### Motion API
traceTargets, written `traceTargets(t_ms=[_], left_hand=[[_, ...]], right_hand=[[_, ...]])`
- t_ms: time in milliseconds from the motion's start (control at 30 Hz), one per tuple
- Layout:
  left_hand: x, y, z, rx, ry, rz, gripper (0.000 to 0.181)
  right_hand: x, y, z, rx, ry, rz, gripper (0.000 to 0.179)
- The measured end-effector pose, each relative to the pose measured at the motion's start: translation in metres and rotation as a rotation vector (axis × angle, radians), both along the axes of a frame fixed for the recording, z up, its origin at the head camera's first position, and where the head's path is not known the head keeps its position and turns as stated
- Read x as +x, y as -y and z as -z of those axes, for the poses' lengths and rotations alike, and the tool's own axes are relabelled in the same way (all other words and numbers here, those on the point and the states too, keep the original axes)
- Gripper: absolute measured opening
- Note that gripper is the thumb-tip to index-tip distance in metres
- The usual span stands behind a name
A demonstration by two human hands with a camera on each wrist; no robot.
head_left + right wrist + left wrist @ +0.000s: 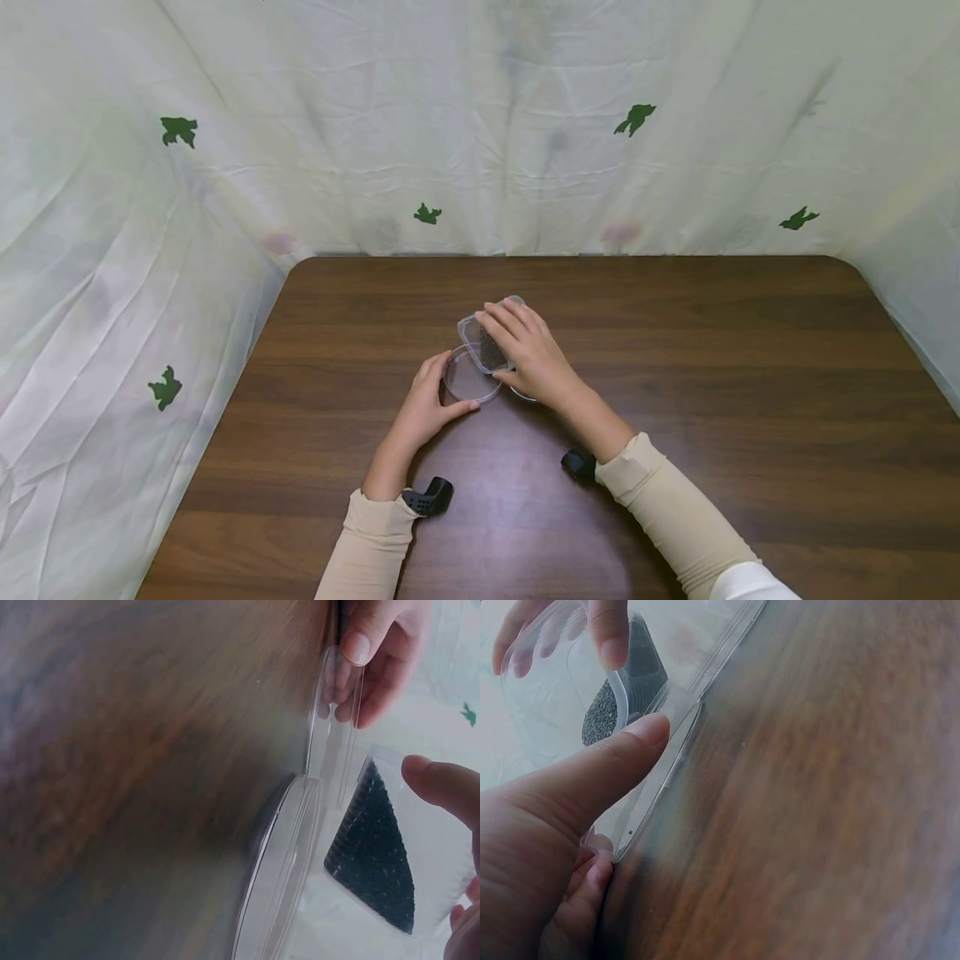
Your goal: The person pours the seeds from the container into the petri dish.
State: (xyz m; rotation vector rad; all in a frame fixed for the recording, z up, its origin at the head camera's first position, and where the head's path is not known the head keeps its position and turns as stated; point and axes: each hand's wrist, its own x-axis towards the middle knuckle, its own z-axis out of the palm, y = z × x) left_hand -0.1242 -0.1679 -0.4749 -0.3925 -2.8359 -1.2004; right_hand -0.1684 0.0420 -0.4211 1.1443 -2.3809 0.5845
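A clear plastic tub [470, 332] with black grains [375, 859] piled to one side is gripped by my right hand [536, 358], thumb on one side and fingers on the other. It is tilted over a shallow round clear dish [471, 385] on the table. My left hand [423, 407] holds that dish by its rim, thumb near, fingers at the far left. In the left wrist view, a tiny dark speck [630, 832] shows at the dish. Partly under my right hand, a second round clear dish [274, 889] lies beside the first.
The brown wooden table [712, 400] spreads to both sides. A pale curtain [360, 125] with green bird shapes hangs behind its far edge and along the sides. Black devices sit at both wrists, one at the left cuff [429, 497].
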Motion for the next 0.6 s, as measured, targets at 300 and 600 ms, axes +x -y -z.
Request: traceTargets(t_ms=[300, 600], left_hand=[[0.0003, -0.0002, -0.0003, -0.002, 0.004, 0.003, 0.088], [0.0001, -0.0001, -0.0013, -0.002, 0.009, 0.003, 0.087]], right_hand=[[0.0007, 0.0023, -0.0012, 0.019, -0.022, -0.009, 0.094], [0.0024, 0.0028, -0.0042, 0.038, -0.011, -0.007, 0.094]])
